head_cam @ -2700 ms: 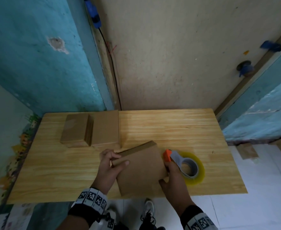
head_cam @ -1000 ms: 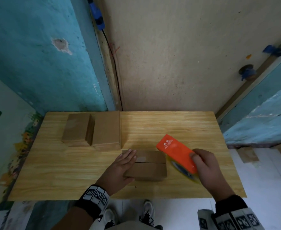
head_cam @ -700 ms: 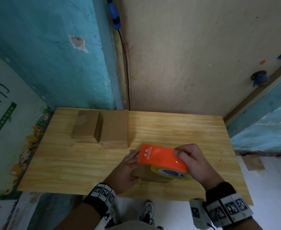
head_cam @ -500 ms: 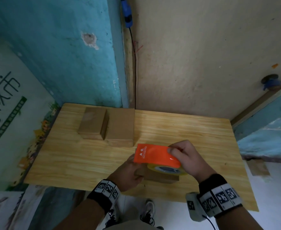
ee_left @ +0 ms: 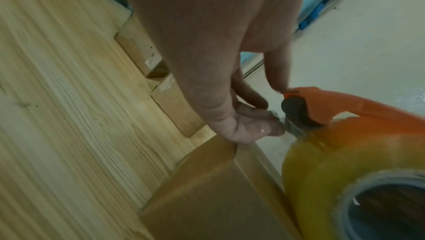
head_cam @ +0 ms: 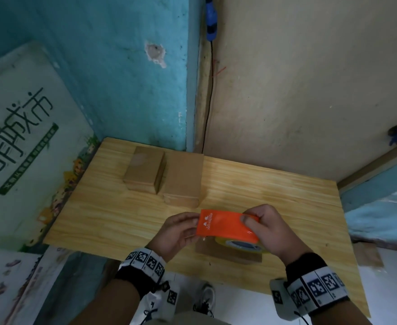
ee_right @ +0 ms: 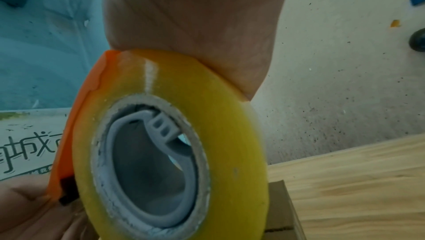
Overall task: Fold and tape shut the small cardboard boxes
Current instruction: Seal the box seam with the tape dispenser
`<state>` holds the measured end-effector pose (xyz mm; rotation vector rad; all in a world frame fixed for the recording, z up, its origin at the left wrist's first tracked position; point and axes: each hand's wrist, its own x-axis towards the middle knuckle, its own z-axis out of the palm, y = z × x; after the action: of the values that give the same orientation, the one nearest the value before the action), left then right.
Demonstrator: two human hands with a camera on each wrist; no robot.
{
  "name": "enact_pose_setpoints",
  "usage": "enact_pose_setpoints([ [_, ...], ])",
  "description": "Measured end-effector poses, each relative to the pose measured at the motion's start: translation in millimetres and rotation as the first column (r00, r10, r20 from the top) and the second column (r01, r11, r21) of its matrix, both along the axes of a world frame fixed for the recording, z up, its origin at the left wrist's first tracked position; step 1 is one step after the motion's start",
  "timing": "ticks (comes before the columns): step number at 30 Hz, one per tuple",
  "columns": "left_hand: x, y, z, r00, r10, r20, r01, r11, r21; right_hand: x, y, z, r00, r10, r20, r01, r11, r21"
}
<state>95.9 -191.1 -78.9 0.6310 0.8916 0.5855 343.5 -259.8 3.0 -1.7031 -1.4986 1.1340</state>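
Wooden table stood in a corner: teal wall to the L, beige wall behind. White sign w/ dark characters leaned at the table's L side. A thin cable ran down the corner seam below a blue clip.

Two closed cardboard boxes sat at the back L of the table, touching side by side: the taller box on the L, the flatter box on the R. Both well apart from the hands.

Box being worked lay near the front edge, mostly hidden in head view by the tape dispenser held directly over it. L wrist view showed its top flaps folded down, seam visible.

R hand: fingers and thumb curled round the orange dispenser at its R end, gripping it. R wrist view showed the yellowish tape roll w/ grey core, palm against the top.

L hand: at the dispenser's L end, thumb and fingers pinching right at the cutter edge. Appeared to nip the tape's free end there; the tape itself too clear and blurred to confirm. Hand above the box; contact w/ it cannot be told.
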Motion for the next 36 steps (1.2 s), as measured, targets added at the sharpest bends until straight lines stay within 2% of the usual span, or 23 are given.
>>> enact_pose_setpoints([
  [7,2.2,-4.6,-4.5,1.000,-0.012,-0.009,0.012,1.000,-0.002,-4.0,4.7,4.3,0.997,0.024,0.067,-0.024,1.000,-0.013],
  [15,-7.6,14.4,-13.5,0.989,-0.049,-0.137,0.051,0.999,0.011,-18.0,11.9,9.0,0.984,0.065,0.169,-0.060,0.997,-0.040],
  [21,-11.2,18.7,-24.3,0.998,-0.024,-0.060,0.022,0.999,-0.036,-31.7,22.3,9.9,0.968,0.066,0.244,-0.042,0.994,-0.103],
  [25,-13.6,20.6,-32.1,0.999,-0.012,-0.038,0.009,0.996,-0.086,-44.9,30.2,12.7,0.933,0.078,0.352,-0.038,0.992,-0.117],
  [29,-15.1,20.1,-42.9,0.999,-0.008,-0.045,0.001,0.990,-0.143,-59.1,37.4,11.8,0.866,0.090,0.491,-0.031,0.991,-0.127],
  [36,-11.9,23.5,-59.7,0.999,-0.034,-0.042,0.025,0.980,-0.200,-71.3,48.7,12.5,0.811,0.106,0.576,-0.020,0.988,-0.154],
])
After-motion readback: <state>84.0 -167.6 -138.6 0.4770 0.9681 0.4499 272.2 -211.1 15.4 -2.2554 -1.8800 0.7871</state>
